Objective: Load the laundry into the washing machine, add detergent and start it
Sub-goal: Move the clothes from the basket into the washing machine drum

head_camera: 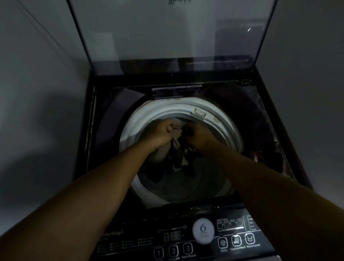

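Pale and dark laundry point(162, 153) bunched over washer drum point(186, 110), lid point(167, 37) raised. Left hand point(163, 130) and right hand point(198, 137) side by side, fingers of both clenched on cloth. Bundle hangs directly below fingers, long axis pointing down into drum; both hands equally near. Control panel point(186, 240) in foreground, untouched.

Left wall point(31, 78): plain pale grey, filling the left side of the view.
Slanting lines point(54, 39): two thin parallel lines running down the left wall from the top edge toward the right; whether a seam or a conduit cannot be told.
Shadow point(42, 134): broad, soft and dark, on the lower left wall.
Right wall point(309, 78): plain pale grey, unmarked.
Dark mark point(179, 1): small, at the top edge, unreadable.
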`<state>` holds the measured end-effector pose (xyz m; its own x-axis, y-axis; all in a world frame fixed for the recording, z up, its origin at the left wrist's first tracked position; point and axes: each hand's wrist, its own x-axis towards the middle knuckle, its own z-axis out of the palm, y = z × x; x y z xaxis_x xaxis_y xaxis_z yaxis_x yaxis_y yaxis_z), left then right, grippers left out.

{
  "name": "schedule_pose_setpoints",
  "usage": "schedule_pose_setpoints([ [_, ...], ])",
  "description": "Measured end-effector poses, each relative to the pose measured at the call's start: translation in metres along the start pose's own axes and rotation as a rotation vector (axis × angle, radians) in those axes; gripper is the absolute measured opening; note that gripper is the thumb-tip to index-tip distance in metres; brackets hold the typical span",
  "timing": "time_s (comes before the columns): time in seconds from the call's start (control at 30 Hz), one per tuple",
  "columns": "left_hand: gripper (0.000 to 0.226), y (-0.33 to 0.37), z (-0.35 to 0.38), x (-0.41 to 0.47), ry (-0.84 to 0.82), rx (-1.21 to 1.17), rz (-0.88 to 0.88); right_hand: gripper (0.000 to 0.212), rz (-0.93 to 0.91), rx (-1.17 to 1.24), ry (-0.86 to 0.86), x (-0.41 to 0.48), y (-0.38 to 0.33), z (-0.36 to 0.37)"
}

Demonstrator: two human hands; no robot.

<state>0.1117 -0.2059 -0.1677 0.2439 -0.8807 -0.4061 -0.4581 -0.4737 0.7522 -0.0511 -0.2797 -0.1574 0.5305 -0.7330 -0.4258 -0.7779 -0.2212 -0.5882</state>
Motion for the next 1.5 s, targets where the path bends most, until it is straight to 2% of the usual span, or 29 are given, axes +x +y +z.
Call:
schedule_pose_setpoints([
  [0.03, 0.042, -0.006, 0.003, 0.004, -0.005, 0.013, -0.008, 0.025, 0.004, -0.041, -0.023, 0.006, -0.002, 0.000],
  [0.1, 0.041, -0.005, 0.002, 0.008, 0.012, 0.016, 0.002, 0.016, 0.028, -0.112, -0.076, 0.012, -0.005, -0.002],
  [0.23, 0.026, -0.022, 0.009, 0.026, 0.042, 0.041, -0.024, 0.025, 0.094, -0.052, 0.029, 0.033, 0.007, 0.008],
  [0.27, 0.028, -0.025, 0.010, 0.029, 0.008, 0.073, -0.050, 0.025, 0.125, -0.010, 0.069, 0.035, 0.010, 0.010],
  [0.33, 0.046, -0.029, 0.010, 0.030, -0.085, 0.178, -0.093, 0.026, 0.167, 0.042, 0.112, 0.038, 0.015, 0.011],
  [0.43, 0.065, -0.034, 0.008, 0.023, -0.112, 0.271, -0.141, 0.028, 0.150, 0.011, 0.077, 0.033, 0.016, 0.010],
  [0.63, 0.064, -0.020, -0.004, 0.003, -0.105, 0.298, -0.147, 0.038, 0.163, -0.005, 0.003, 0.005, 0.006, -0.007],
  [0.73, 0.051, 0.015, -0.014, -0.012, -0.079, 0.232, -0.106, 0.042, 0.149, 0.032, -0.029, -0.011, -0.004, -0.029],
  [0.87, 0.021, 0.069, -0.025, -0.035, -0.065, 0.076, -0.003, 0.034, 0.068, 0.046, 0.042, -0.038, -0.017, -0.071],
  [1.1, 0.029, 0.176, -0.022, -0.070, -0.011, -0.016, 0.173, 0.028, -0.070, 0.225, 0.200, -0.114, -0.017, -0.174],
  [1.27, 0.022, 0.261, 0.028, -0.083, -0.003, -0.019, 0.298, 0.016, -0.056, 0.276, 0.318, -0.173, 0.034, -0.242],
  [1.37, 0.022, 0.307, 0.078, -0.087, -0.034, -0.022, 0.339, 0.025, 0.011, 0.297, 0.331, -0.205, 0.082, -0.273],
  [1.5, 0.029, 0.349, 0.172, -0.084, -0.157, 0.013, 0.352, 0.028, 0.136, 0.348, 0.353, -0.233, 0.180, -0.293],
])
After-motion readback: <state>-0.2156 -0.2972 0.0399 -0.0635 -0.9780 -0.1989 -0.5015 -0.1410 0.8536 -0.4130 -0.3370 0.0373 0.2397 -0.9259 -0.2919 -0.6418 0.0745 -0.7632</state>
